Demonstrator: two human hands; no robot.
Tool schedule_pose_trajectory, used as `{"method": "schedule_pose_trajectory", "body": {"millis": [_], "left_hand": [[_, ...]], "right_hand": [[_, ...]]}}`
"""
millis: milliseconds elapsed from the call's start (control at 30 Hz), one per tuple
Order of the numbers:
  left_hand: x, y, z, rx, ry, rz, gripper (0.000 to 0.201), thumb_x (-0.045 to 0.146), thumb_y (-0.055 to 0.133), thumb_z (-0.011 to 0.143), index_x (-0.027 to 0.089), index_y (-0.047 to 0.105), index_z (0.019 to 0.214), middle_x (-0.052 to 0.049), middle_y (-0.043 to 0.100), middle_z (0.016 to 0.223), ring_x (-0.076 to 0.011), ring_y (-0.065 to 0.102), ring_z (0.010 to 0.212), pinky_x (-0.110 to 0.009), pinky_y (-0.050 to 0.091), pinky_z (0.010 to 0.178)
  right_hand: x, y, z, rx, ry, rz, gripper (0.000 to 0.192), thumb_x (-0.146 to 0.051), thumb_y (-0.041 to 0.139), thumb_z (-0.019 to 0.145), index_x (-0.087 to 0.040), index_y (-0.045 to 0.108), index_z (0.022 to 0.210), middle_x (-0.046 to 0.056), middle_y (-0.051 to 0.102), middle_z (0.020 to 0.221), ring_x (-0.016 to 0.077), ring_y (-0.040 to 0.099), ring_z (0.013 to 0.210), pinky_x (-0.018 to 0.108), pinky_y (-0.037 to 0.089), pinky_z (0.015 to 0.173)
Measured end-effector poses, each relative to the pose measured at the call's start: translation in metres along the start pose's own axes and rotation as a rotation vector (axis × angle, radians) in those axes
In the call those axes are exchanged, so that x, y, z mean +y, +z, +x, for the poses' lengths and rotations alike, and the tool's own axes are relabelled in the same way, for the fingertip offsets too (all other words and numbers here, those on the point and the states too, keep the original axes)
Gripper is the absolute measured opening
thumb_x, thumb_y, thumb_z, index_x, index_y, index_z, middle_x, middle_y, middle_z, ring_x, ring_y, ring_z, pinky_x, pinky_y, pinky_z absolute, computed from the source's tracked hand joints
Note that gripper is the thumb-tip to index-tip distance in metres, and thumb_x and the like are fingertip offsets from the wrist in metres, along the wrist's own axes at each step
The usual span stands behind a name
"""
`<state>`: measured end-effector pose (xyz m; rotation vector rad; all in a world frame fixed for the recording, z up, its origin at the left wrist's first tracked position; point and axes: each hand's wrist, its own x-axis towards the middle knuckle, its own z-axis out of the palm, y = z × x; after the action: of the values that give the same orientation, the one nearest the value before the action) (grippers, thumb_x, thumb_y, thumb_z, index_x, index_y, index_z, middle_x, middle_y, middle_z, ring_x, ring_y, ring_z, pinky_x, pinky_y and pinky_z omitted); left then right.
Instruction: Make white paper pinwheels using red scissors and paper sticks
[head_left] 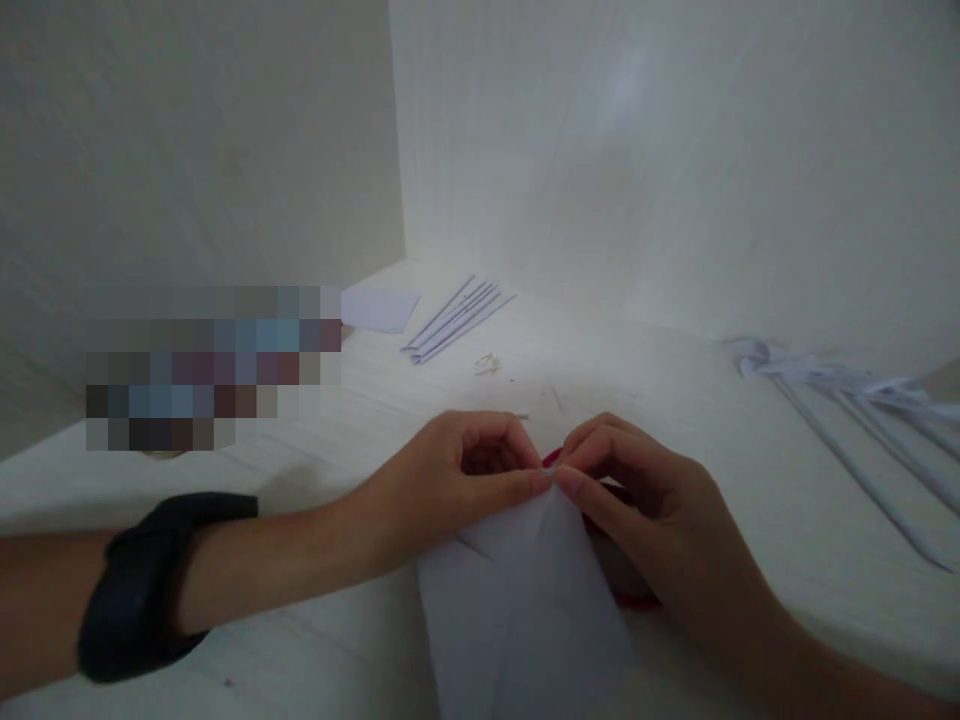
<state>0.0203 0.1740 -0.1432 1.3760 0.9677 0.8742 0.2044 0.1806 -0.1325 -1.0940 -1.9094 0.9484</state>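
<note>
A white sheet of paper (525, 610) hangs toward me, its top edge pinched between both hands. My left hand (457, 470) is closed, thumb and finger pressed on the paper's top. Right beside it, my right hand (645, 490) pinches the same edge, fingertips nearly touching those of the left. Behind the paper and under my right hand, part of a red-rimmed object (637, 603) shows; most of it is hidden, so I cannot tell what it is.
Several thin rolled paper sticks (459, 320) lie at the back middle, near a white paper piece (380, 310). Small pale scraps (488, 364) lie before them. Longer paper rolls (855, 485) with a crumpled, twisted strip (847, 372) are at right. Walls (660, 150) close off the back; a blurred-out patch covers something at left.
</note>
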Motion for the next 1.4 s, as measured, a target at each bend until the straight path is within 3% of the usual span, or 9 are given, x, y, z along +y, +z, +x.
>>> {"method": "schedule_pose_trajectory", "body": {"millis": [300, 600, 867, 1133, 1400], "left_hand": [[0.003, 0.006, -0.002, -0.027, -0.085, 0.068, 0.022, 0.033, 0.074, 0.072, 0.017, 0.06, 0.07, 0.005, 0.054, 0.061, -0.0081, 0.047, 0.057, -0.02, 0.034, 0.052], [0.007, 0.009, -0.001, 0.005, -0.043, 0.137, 0.012, 0.027, 0.069, 0.076, 0.019, 0.063, 0.068, 0.003, 0.06, 0.063, -0.0096, 0.05, 0.057, -0.019, 0.038, 0.05], [0.008, 0.011, -0.001, 0.022, -0.061, 0.128, 0.016, 0.03, 0.069, 0.075, 0.02, 0.063, 0.064, 0.0, 0.063, 0.063, -0.0122, 0.055, 0.061, -0.022, 0.045, 0.054], [0.009, 0.012, -0.001, 0.059, -0.08, 0.125, 0.019, 0.034, 0.07, 0.074, 0.021, 0.062, 0.062, 0.001, 0.058, 0.055, -0.01, 0.047, 0.051, -0.02, 0.038, 0.044], [0.008, 0.013, -0.002, 0.043, -0.113, 0.09, 0.02, 0.032, 0.071, 0.073, 0.019, 0.06, 0.062, 0.002, 0.057, 0.056, -0.01, 0.048, 0.052, -0.019, 0.038, 0.045]], "right_hand": [[0.002, 0.0, -0.008, -0.029, 0.009, 0.017, 0.018, -0.026, 0.061, 0.082, -0.019, 0.061, 0.065, 0.003, 0.063, 0.072, 0.0136, 0.058, 0.065, 0.023, 0.045, 0.053], [0.004, -0.008, -0.001, -0.089, 0.021, 0.065, 0.022, -0.032, 0.058, 0.084, -0.022, 0.063, 0.066, 0.004, 0.062, 0.072, 0.0134, 0.057, 0.059, 0.022, 0.045, 0.045], [0.006, -0.007, 0.0, -0.123, -0.013, 0.065, 0.011, -0.025, 0.067, 0.078, -0.024, 0.063, 0.068, 0.002, 0.061, 0.072, 0.0117, 0.055, 0.052, 0.023, 0.047, 0.042], [0.009, -0.008, 0.001, -0.101, -0.02, 0.066, 0.017, -0.03, 0.064, 0.082, -0.026, 0.065, 0.065, 0.004, 0.061, 0.071, 0.0137, 0.056, 0.053, 0.024, 0.047, 0.041], [0.009, -0.008, 0.0, -0.119, 0.006, 0.075, 0.017, -0.027, 0.064, 0.08, -0.025, 0.065, 0.063, 0.002, 0.06, 0.067, 0.0122, 0.055, 0.051, 0.022, 0.043, 0.038]]}}
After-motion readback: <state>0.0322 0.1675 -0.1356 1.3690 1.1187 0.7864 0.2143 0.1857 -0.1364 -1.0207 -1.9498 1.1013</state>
